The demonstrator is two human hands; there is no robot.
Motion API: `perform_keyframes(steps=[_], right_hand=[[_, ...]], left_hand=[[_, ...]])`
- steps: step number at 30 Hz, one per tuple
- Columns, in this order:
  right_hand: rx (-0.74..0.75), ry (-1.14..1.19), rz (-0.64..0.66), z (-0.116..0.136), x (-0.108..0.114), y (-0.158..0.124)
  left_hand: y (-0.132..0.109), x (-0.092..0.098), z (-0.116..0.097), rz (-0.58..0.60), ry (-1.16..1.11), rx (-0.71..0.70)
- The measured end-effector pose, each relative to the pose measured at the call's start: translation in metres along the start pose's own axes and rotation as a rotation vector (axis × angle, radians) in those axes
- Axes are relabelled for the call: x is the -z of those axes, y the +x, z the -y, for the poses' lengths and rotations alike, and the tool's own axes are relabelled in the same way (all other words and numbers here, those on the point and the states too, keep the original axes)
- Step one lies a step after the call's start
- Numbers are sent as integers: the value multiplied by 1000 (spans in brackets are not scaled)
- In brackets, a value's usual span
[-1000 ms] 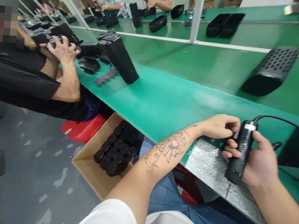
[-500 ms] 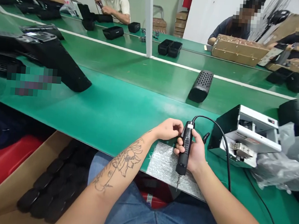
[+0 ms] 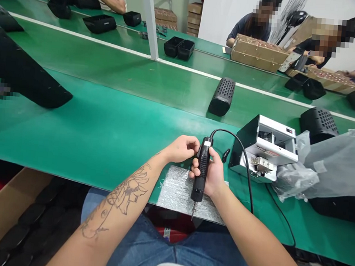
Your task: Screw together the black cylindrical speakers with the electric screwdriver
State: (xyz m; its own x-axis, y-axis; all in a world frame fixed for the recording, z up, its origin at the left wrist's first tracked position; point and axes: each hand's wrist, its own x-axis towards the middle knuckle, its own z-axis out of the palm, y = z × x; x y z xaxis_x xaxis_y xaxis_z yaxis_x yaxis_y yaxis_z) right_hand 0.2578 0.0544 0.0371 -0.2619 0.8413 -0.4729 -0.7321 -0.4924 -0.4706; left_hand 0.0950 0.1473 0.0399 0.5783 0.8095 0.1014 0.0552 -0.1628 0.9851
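Observation:
My right hand (image 3: 213,172) is wrapped around a black electric screwdriver (image 3: 203,168), bit pointing down toward the table's front edge. A cord loops from the tool's top to the right. Close against the screwdriver's upper left side, my left hand (image 3: 184,148) has its fingers curled; whatever is in them is hidden. Beneath the tool lies a sheet of silvery bubble wrap (image 3: 173,188). A small black piece (image 3: 226,155) rests just right of my right hand. Farther right stands a white and black screw feeder machine (image 3: 264,150).
Beyond my hands, a black perforated housing (image 3: 222,96) stands on the green belt (image 3: 115,68). Clear plastic bags (image 3: 341,162) crowd the right. A large black panel (image 3: 22,69) leans at left. A cardboard box of black parts (image 3: 35,216) sits below. Co-workers sit across the line.
The view has swung to the right, so everything sits farther left in the picture. Both hands and the screwdriver keep nearly the same pose.

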Motion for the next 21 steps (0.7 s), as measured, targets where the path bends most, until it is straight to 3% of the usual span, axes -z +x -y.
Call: perform_keyframes(steps=[21], right_hand=[[24, -59, 256, -8, 5, -7]], left_hand=[[-5, 4, -11, 50, -226, 14]])
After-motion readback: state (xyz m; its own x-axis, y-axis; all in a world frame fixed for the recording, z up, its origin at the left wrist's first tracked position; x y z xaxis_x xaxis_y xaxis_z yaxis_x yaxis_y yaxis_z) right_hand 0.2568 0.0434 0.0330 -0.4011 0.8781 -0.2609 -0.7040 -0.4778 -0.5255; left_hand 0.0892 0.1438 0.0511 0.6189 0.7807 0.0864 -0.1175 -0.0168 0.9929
